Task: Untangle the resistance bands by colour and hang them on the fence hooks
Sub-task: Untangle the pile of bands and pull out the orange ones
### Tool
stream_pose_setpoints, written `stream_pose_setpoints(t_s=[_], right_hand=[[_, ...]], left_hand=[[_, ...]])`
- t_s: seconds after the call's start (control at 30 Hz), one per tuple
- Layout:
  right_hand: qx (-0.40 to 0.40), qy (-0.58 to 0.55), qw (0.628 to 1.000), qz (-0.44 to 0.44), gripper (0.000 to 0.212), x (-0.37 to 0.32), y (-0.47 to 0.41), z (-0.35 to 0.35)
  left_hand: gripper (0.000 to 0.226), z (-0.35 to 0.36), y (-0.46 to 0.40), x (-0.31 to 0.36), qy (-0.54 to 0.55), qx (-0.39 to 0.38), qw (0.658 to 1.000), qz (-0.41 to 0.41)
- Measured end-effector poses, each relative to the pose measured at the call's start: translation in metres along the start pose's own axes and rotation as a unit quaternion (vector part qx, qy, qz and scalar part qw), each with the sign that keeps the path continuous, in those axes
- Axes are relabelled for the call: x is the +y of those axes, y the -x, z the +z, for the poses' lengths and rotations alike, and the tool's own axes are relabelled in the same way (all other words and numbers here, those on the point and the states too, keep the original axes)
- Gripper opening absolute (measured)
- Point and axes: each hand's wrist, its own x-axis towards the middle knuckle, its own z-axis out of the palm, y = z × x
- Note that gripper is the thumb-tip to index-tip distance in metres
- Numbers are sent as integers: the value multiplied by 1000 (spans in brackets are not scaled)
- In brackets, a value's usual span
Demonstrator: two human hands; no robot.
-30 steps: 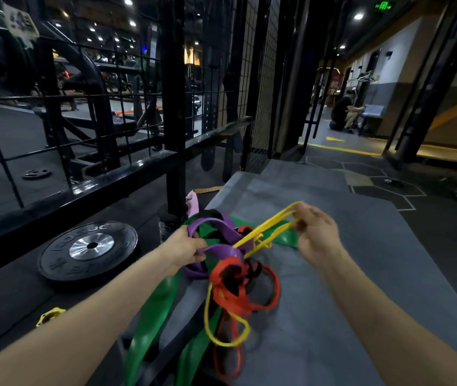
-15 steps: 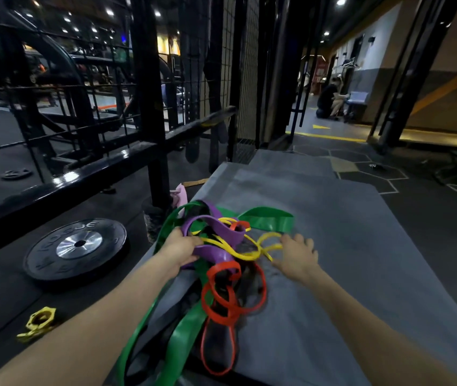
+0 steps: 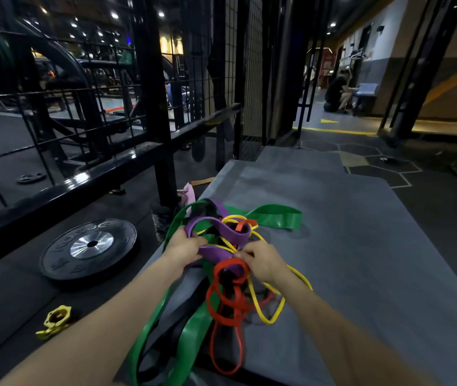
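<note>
Fingers of the left hand (image 3: pixel 184 247) are curled round the purple band (image 3: pixel 221 232), while the right hand (image 3: pixel 263 261) pinches at the knot beside the red band (image 3: pixel 228 288). One colour is best eased out slowly while the knot is steadied. Beyond, the green band (image 3: pixel 274 218) lies on the grey mat (image 3: pixel 361 246), and the fence (image 3: pixel 155 107) stands farther off, its hooks not made out.

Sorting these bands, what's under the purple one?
Under the purple band lie yellow band, green band and black band strands, over the grey mat. How they cross beneath is covered.
</note>
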Motion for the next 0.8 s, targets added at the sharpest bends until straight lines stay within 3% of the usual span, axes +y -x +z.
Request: stream_pose_setpoints(t_s=[0.13, 0.23, 0.33, 0.43, 0.6, 0.73, 0.8], right_hand=[[149, -21, 989, 5, 22, 6, 7, -28], [272, -36, 960, 46, 25, 22, 8, -55], [322, -46, 941, 95, 26, 41, 9, -76], [292, -29, 947, 133, 26, 58, 9, -86], [149, -5, 968, 204, 29, 68, 7, -89], [108, 33, 982, 151, 23, 52, 7, -79], [92, -45, 989, 103, 26, 43, 3, -67]], left_hand=[[27, -2, -5, 10, 6, 59, 997, 40], [22, -1, -11, 17, 26, 69, 996, 48], [18, 4, -14, 17, 11, 64, 997, 44], [18, 9, -13, 15, 22, 65, 997, 37], [20, 10, -5, 16, 33, 48, 997, 49], [20, 12, 2, 19, 7, 14, 996, 86], [17, 20, 6, 22, 3, -5, 995, 100]])
